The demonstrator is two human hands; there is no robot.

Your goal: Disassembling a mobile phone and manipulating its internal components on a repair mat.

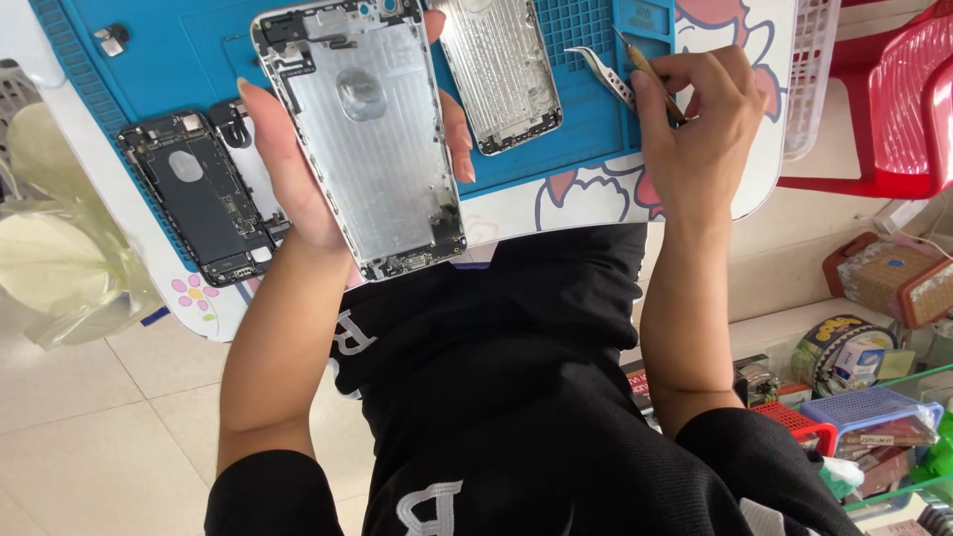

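My left hand [290, 169] holds a bare silver phone housing [365, 129] from underneath, its inner side facing up, lifted over the blue work mat [199, 50]. My right hand [700, 109] grips a thin screwdriver-like tool [645, 71] together with curved metal tweezers [601, 71], tips pointing at the mat's upper right area. A second silver housing [501, 69] lies flat on the mat between both hands. To the left lies a dark phone chassis with its circuit parts exposed [199, 199].
The mat lies on a white table with cartoon print [596, 194]. A small metal part [109, 40] rests at the mat's far left. A red plastic chair [908, 99] and a white basket [809, 69] stand at right; boxes and trays of supplies [864, 397] fill the lower right.
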